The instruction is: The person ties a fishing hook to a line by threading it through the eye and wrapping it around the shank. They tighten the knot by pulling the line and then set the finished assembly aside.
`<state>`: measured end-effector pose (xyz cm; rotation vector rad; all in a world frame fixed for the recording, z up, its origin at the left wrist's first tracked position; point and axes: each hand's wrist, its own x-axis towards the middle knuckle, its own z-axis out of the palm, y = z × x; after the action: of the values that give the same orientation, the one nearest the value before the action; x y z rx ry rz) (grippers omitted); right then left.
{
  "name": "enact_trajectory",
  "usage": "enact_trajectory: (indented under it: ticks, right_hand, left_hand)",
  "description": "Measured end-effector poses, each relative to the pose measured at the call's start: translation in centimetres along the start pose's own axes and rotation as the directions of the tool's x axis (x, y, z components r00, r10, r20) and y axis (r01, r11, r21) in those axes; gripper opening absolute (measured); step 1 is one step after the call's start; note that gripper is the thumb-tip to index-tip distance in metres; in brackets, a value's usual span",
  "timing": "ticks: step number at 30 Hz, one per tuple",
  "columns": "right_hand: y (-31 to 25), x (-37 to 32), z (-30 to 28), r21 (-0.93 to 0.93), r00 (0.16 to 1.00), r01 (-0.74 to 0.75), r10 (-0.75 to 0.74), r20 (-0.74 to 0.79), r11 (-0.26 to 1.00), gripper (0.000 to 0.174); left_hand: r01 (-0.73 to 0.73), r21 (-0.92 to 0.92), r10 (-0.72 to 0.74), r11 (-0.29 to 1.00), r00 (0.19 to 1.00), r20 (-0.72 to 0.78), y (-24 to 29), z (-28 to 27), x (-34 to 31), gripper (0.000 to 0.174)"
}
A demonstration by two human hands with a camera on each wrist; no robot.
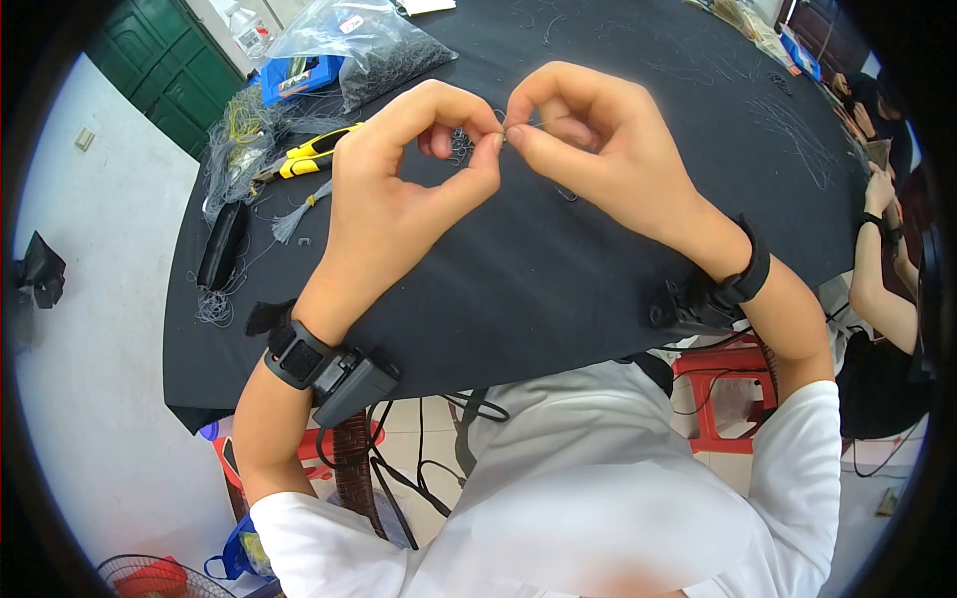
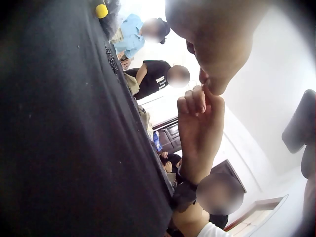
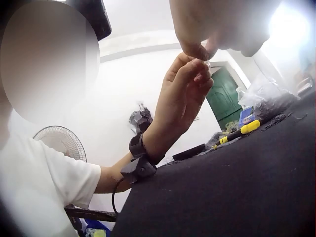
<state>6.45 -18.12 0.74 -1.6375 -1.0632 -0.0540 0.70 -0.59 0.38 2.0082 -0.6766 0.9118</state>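
Over the table, my left hand and right hand meet fingertip to fingertip. Each pinches between thumb and index finger at a thin strand of line, mostly covered by the fingertips. Whether a small piece is held with it I cannot tell. In the left wrist view the right hand is raised well above the cloth. The right wrist view has the left hand upright, its fingertips against the right hand's. Beyond the left fingertips lies a small heap of dark, wiry bits.
Black cloth covers the table. At the left lie yellow-black pliers, a bundle of grey strands, a black case and tangled line. Behind are a clear bag and blue box. Other people sit around the table.
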Motion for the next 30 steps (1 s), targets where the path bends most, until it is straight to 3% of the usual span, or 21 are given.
enact_trajectory:
  ticks: [4,13,19,22,30]
  right_hand:
    - [-0.4,0.0,0.0,0.091,0.993,-0.114,0.111,0.043,0.989,0.012]
    - [0.5,0.0,-0.1,0.045,0.999,-0.018,0.016,0.049,0.999,0.01]
    - [-0.2,0.0,-0.3,0.004,0.997,-0.056,0.055,0.057,0.998,0.01]
    - [0.3,-0.2,0.2,0.149,0.997,-0.069,0.064,0.037,0.986,0.009]
    - [0.9,0.3,-0.2,0.161,0.996,-0.067,0.057,0.07,0.985,0.009]
  left_hand:
    - [-0.031,0.027,0.031,0.999,1.0,-0.004,0.0,0.0,0.1,0.012]
    - [0.021,-0.013,-0.021,1.0,1.0,-0.011,-0.2,0.0,0.0,0.014]
    - [0.041,-0.02,-0.041,0.999,0.999,-0.001,0.0,0.1,-0.1,0.015]
    - [0.044,-0.027,-0.044,0.999,0.999,0.009,0.1,0.1,-0.1,0.014]
    - [0.066,0.0,-0.066,0.998,0.998,0.017,-0.2,-0.1,-0.2,0.011]
